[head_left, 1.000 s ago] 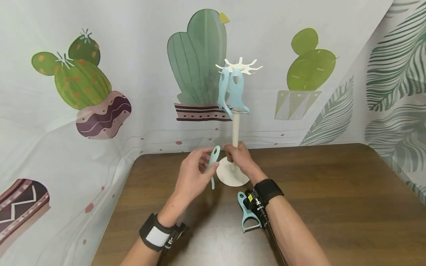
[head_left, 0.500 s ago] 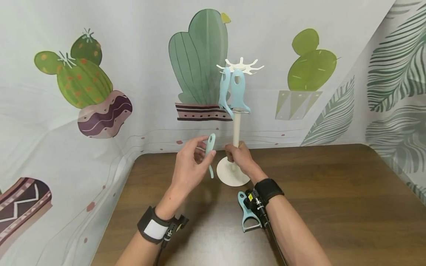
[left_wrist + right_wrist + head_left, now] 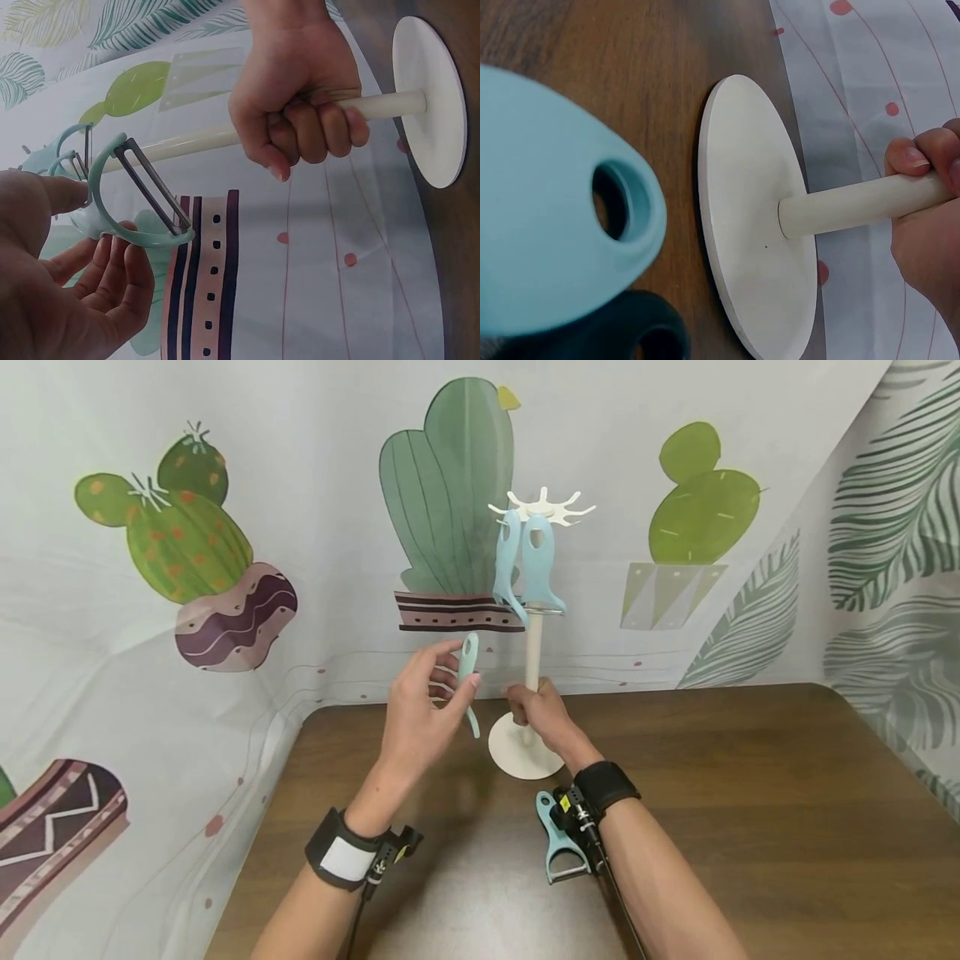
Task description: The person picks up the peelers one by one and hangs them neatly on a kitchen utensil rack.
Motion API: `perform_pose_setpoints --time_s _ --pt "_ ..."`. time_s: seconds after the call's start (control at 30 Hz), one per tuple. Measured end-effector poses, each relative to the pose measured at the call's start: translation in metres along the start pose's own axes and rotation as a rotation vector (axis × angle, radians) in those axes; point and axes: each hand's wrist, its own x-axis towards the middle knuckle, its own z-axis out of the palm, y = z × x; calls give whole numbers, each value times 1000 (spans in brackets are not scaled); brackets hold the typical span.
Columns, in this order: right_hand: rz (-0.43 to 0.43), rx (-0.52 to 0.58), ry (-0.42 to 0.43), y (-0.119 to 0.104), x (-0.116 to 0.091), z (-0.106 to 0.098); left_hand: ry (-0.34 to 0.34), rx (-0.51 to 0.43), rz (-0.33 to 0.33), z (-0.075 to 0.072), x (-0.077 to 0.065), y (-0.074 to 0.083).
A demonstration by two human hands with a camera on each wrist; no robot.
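Observation:
My left hand (image 3: 420,710) pinches a pale green Y-shaped peeler (image 3: 467,660) between thumb and fingers, left of a white stand (image 3: 533,647) and above the table. In the left wrist view the peeler's curved fork and metal blade (image 3: 154,187) face the pole. Lower on that pole, just above its round base (image 3: 517,752), my right hand (image 3: 546,714) grips with curled fingers. Two light blue peelers hang from the stand's hooked top (image 3: 551,510): one seen edge-on (image 3: 507,560), the other face-on (image 3: 537,560).
Another light blue peeler (image 3: 557,839) lies on the brown wooden table (image 3: 750,793), partly beneath my right wrist; its handle (image 3: 555,202) looms large in the right wrist view. A cloth printed with cacti (image 3: 322,527) hangs behind the table.
My left hand has risen and shifted slightly left with the pale green peeler. The right hand stays on the pole, and the stand and hanging peelers keep their places.

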Motion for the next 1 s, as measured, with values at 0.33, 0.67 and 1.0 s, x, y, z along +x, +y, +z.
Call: perform_pose_setpoints --time_s 0.33,0.67,1.0 --pt "-3 6 -12 1 1 -1 12 -19 28 -1 11 4" --pt "-4 18 -23 2 2 -2 28 -34 39 -3 21 7" --pt "19 26 -24 2 4 -2 64 -48 64 -5 37 17"
